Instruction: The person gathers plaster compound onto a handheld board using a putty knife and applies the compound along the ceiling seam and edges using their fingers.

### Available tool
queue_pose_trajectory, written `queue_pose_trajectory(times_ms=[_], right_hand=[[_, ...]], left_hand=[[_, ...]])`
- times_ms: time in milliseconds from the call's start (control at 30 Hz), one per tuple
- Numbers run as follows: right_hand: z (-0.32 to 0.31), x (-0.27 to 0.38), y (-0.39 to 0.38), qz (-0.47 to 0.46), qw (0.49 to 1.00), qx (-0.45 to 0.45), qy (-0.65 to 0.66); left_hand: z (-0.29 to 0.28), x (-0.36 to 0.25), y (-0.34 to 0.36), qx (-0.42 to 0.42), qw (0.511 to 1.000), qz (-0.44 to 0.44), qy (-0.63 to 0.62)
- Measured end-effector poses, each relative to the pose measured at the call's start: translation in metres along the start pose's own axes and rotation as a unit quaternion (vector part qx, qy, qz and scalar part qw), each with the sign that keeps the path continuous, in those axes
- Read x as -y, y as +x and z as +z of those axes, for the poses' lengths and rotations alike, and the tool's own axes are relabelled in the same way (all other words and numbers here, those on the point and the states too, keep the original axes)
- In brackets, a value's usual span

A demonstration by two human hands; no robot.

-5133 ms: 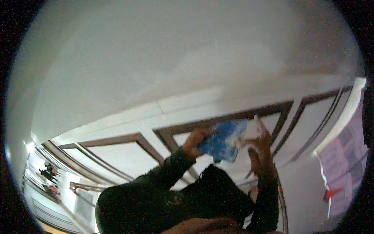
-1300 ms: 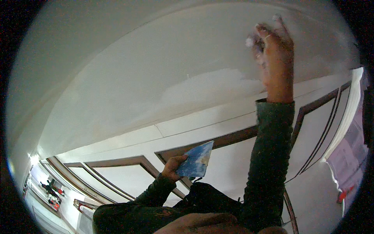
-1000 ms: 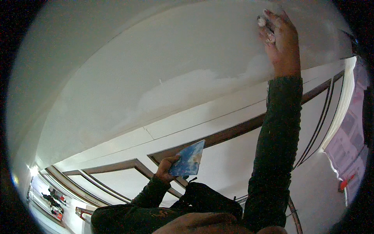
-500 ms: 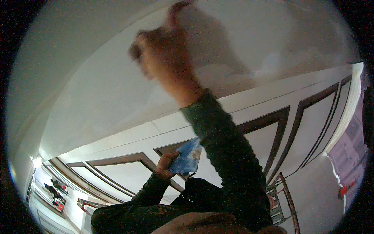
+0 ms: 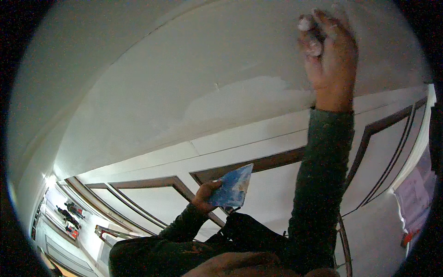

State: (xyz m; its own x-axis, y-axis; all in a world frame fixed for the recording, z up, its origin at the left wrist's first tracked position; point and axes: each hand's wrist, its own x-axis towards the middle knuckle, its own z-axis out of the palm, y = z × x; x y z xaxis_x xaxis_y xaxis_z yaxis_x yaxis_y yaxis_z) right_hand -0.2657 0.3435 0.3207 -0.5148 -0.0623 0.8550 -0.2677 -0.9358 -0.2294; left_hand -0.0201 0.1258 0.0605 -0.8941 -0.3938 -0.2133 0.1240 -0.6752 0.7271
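My right hand is raised high against the white surface. Its fingers are closed and smeared with white filler, gripping a small scraper that is mostly hidden by them. The dark green sleeve runs down from it to the lower edge. Lower down, my left hand holds a flat blue plate dabbed with white filler, tilted on edge in front of the panelled wall. The two hands are far apart.
A paler patch of fresh filler spreads across the white surface left of my right hand. Below it are white panels framed by dark brown moulding. A pinkish sheet hangs at the right, and a thin metal rail curves nearby.
My right hand swept left across the white surface half a second ago and is now back at the upper right. The left hand keeps the blue plate low, nearly still.
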Motion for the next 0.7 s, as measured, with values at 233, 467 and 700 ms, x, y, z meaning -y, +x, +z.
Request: queue_pose_trajectory(times_ms=[233, 467, 700], right_hand=[[0.083, -0.004, -0.009, 0.111, 0.983, -0.043, -0.139], [0.206, -0.073, -0.078, 0.0, 0.941, 0.321, -0.105], [0.161, -0.064, -0.12, 0.031, 0.895, 0.435, -0.096]], left_hand=[[-0.006, 0.001, -0.003, -0.004, 0.999, -0.032, -0.035], [0.009, -0.015, -0.034, 0.049, 0.993, 0.024, -0.102], [-0.056, -0.009, 0.004, 0.093, 0.983, 0.125, 0.093]])
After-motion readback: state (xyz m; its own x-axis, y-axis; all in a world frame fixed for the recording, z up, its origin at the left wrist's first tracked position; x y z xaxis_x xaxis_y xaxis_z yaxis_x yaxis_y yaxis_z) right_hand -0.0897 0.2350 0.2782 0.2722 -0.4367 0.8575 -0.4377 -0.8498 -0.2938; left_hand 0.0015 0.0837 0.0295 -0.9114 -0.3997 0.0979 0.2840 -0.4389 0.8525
